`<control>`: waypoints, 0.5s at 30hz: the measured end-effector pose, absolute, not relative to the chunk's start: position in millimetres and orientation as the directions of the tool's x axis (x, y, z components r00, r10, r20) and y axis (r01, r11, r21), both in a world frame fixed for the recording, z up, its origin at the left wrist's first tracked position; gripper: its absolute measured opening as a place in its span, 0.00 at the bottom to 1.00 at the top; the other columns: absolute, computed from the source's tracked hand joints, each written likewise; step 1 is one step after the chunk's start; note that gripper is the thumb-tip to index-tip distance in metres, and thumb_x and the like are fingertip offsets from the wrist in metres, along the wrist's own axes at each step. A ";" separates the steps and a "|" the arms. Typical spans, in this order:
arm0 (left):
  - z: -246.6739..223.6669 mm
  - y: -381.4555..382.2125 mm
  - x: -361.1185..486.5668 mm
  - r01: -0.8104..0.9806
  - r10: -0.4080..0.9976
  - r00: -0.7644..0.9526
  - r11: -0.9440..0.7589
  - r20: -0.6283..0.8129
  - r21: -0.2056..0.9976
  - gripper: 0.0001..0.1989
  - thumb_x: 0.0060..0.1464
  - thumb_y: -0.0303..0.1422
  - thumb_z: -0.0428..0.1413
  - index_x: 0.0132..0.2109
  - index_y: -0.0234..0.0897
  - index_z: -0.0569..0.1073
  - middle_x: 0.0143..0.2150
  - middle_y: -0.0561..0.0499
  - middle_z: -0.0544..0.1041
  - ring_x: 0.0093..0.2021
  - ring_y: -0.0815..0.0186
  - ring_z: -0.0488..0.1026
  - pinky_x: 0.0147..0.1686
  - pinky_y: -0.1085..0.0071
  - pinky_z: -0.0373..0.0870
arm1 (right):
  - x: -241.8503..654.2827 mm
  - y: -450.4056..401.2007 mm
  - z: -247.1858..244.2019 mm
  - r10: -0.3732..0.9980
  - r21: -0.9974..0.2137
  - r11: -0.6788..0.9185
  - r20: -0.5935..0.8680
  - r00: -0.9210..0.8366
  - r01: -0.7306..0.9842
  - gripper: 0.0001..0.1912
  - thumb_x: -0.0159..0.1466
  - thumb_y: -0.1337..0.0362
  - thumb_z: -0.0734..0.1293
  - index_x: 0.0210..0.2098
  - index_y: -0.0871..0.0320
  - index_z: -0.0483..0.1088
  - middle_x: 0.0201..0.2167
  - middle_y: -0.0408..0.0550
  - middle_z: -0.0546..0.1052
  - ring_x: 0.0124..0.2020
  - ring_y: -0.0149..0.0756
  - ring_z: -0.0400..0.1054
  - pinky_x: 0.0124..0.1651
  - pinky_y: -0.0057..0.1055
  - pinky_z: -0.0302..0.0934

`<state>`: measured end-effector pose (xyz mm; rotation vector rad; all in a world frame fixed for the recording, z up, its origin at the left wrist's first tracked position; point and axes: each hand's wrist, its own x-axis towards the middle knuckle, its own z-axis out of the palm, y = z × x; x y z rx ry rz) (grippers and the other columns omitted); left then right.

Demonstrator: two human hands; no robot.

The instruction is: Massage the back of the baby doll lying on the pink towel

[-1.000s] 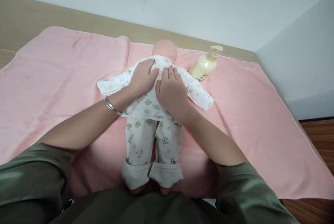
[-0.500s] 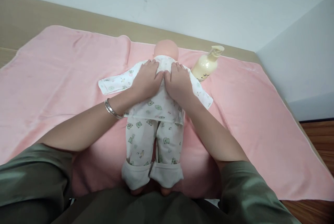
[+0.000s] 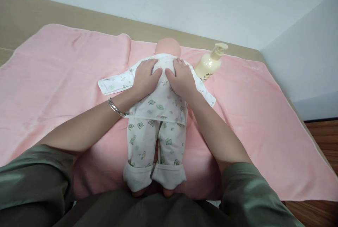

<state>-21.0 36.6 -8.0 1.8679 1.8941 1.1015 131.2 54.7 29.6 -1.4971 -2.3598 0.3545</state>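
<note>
A baby doll lies face down in front of me, its bald head away from me and its feet at my waist. It wears a white printed shirt and matching trousers with turned-up cuffs. My left hand rests flat on the left side of the doll's upper back, fingers stretched out, thumb pointing inward. On the right side of the back lies my right hand, also flat with its thumb turned inward. A gap of shirt shows between the two thumbs. Neither hand grips anything.
A pink blanket lies spread under the doll, over a wooden surface. A pale yellow pump bottle stands beside the doll's right-hand shoulder. Behind runs a white wall. Dark wood shows at the far right.
My hands have slid slightly outward along the doll's back, so the thumbs, close together before, are now apart. The doll and bottle stay in place.
</note>
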 end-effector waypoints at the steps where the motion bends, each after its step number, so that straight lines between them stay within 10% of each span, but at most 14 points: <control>1: -6.3 35.6 -21.0 0.734 0.941 -0.126 -0.125 0.314 0.668 0.24 0.62 0.38 0.45 0.59 0.38 0.74 0.64 0.44 0.75 0.65 0.52 0.68 0.71 0.53 0.61 | 132.1 57.8 29.0 0.915 -0.385 0.402 0.131 -0.382 0.831 0.33 0.73 0.58 0.55 0.72 0.73 0.55 0.75 0.63 0.55 0.78 0.50 0.46 0.79 0.54 0.40; 15: -2.5 32.9 -22.8 0.740 0.941 -0.110 -0.138 0.321 0.659 0.25 0.62 0.38 0.46 0.60 0.36 0.73 0.64 0.42 0.75 0.65 0.52 0.69 0.71 0.54 0.62 | 131.8 56.4 23.7 0.918 -0.391 0.395 0.157 -0.363 0.831 0.33 0.73 0.58 0.55 0.72 0.72 0.56 0.75 0.63 0.56 0.78 0.50 0.47 0.79 0.55 0.40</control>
